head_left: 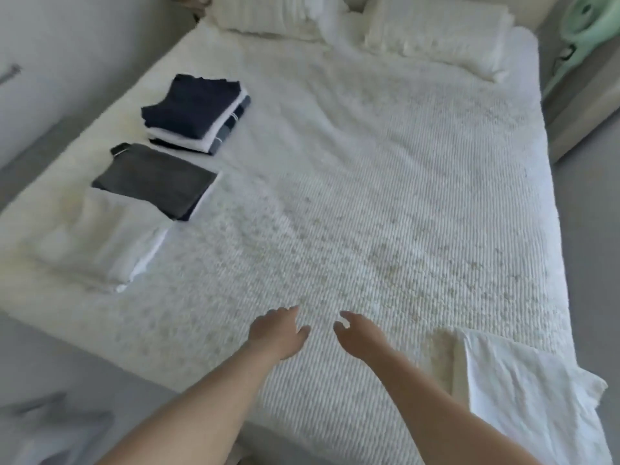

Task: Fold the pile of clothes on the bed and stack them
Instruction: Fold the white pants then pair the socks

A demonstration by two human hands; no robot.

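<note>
Three folded stacks lie along the left side of the bed (385,169). The far stack (196,112) has a dark navy piece on top of white and striped ones. A grey folded piece (156,179) lies on dark cloth in the middle. Nearest is a white folded stack (100,243). A loose white cloth (523,394) lies at the near right corner of the bed. My left hand (278,332) and right hand (359,335) hover side by side above the near middle of the bed, fingers relaxed, holding nothing.
Two white pillows (436,35) and bunched white bedding lie at the head of the bed. A mint green object (583,31) stands beyond the far right corner. Grey floor runs along both sides, with blurred cloth (50,427) at the lower left.
</note>
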